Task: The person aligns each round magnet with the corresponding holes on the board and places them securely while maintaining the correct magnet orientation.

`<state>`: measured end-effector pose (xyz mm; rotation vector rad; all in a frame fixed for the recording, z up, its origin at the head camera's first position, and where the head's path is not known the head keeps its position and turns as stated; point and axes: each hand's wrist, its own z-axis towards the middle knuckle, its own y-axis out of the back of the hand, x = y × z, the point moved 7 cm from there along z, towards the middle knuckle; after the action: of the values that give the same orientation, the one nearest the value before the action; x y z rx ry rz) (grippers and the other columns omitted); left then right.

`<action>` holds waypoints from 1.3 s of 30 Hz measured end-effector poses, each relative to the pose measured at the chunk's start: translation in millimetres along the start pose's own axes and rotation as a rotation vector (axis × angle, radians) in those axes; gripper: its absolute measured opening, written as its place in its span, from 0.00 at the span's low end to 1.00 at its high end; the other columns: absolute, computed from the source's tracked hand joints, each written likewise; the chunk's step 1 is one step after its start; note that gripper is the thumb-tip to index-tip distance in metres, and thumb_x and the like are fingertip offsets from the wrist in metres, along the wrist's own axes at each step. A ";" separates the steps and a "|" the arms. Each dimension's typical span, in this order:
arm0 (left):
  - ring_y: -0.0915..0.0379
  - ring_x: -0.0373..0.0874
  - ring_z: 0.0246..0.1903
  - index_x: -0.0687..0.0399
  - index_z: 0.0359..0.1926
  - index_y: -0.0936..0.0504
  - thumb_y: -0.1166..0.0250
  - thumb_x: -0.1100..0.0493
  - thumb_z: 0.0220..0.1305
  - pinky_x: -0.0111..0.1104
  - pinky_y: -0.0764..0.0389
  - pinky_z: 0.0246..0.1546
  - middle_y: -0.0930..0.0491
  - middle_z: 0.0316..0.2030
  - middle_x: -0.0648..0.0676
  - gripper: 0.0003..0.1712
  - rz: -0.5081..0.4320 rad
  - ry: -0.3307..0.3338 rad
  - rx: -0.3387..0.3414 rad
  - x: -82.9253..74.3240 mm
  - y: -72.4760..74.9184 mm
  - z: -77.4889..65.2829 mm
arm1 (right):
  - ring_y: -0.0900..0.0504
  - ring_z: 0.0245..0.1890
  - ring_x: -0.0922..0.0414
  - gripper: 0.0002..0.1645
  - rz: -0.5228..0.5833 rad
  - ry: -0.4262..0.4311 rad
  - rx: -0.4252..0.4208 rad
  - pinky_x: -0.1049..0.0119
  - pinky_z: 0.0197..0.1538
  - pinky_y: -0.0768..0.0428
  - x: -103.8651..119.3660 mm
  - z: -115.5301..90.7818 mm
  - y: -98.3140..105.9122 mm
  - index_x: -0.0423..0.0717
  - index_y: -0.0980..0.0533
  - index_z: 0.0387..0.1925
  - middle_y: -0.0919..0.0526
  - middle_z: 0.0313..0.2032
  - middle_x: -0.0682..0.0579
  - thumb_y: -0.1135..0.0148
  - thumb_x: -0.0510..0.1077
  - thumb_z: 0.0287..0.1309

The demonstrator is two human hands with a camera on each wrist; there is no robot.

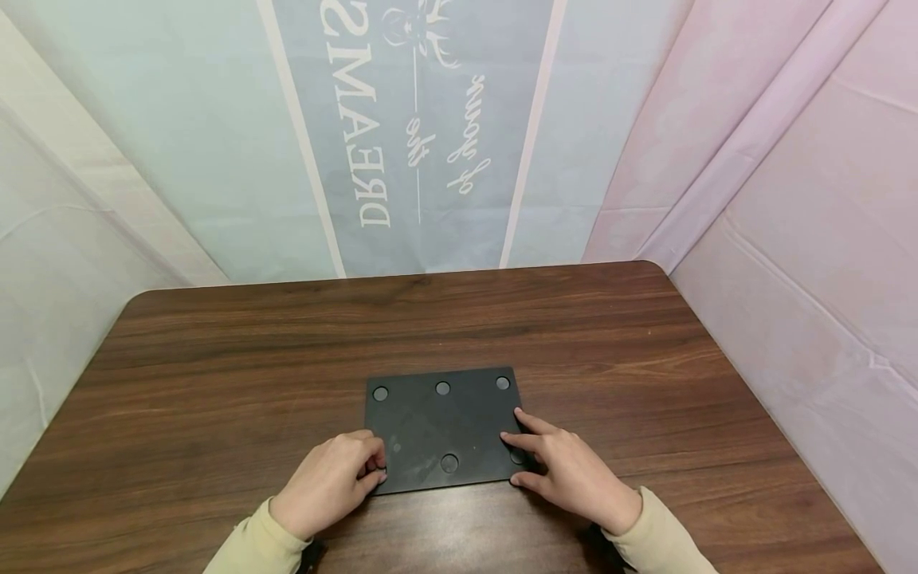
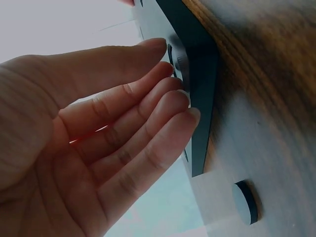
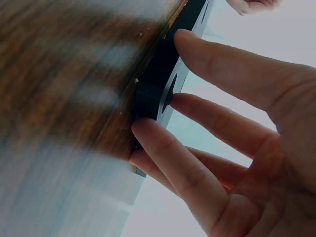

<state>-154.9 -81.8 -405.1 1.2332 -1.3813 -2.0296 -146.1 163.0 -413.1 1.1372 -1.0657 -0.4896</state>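
A flat black board [image 1: 445,422] with round recesses along its edges lies on the table before me. My left hand [image 1: 337,478] is at its near left corner. In the left wrist view, the bent fingers [image 2: 170,106] and the thumb come close to a dark round spot at that corner. I see nothing plainly pinched there. A small black disc [image 2: 243,203] lies on the table near this hand; the head view does not show it. My right hand [image 1: 570,470] touches the right end with spread fingers, one at the corner recess [image 3: 170,94], the thumb on the front edge.
The board rests on a brown wood-grain table [image 1: 251,359] with rounded far corners. Behind it hangs a pale blue and grey cloth [image 1: 437,159] with mirrored lettering. Light fabric [image 1: 810,239] encloses the right side, and white fabric [image 1: 64,239] the left.
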 end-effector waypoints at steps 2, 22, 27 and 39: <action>0.35 0.26 0.22 0.46 0.23 0.23 0.26 0.63 0.47 0.24 0.30 0.22 0.30 0.23 0.38 0.13 -0.002 0.002 -0.004 0.8 1.5 0.2 | 0.17 0.49 0.46 0.30 0.004 -0.001 0.001 0.53 0.45 0.18 0.1 0.1 -0.1 0.43 0.21 0.55 0.29 0.62 0.33 0.27 0.45 0.49; 0.26 0.38 0.28 0.52 0.27 0.20 0.25 0.70 0.42 0.30 0.26 0.22 0.28 0.27 0.45 0.13 0.188 0.132 -0.063 20.4 19.8 -3.7 | 0.17 0.49 0.46 0.29 -0.002 -0.003 -0.008 0.53 0.45 0.18 1.2 0.0 1.5 0.43 0.21 0.55 0.29 0.62 0.34 0.27 0.46 0.49; 0.28 0.41 0.31 0.57 0.31 0.19 0.23 0.68 0.38 0.34 0.24 0.26 0.29 0.29 0.48 0.17 0.219 0.152 -0.052 26.6 23.3 -6.0 | 0.15 0.45 0.50 0.29 0.008 -0.005 -0.002 0.53 0.45 0.19 1.2 0.8 1.6 0.43 0.21 0.55 0.29 0.62 0.34 0.27 0.45 0.49; 0.23 0.48 0.33 0.59 0.36 0.18 0.21 0.67 0.38 0.38 0.21 0.28 0.25 0.31 0.52 0.21 0.205 0.217 0.033 39.1 20.9 -8.5 | 0.15 0.44 0.51 0.30 0.013 -0.007 0.007 0.54 0.44 0.18 2.3 2.5 3.3 0.44 0.21 0.56 0.29 0.62 0.34 0.27 0.46 0.50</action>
<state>-172.0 -123.7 -405.1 1.2302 -1.3794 -1.6889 -147.8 161.3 -409.1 1.1346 -1.0815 -0.4803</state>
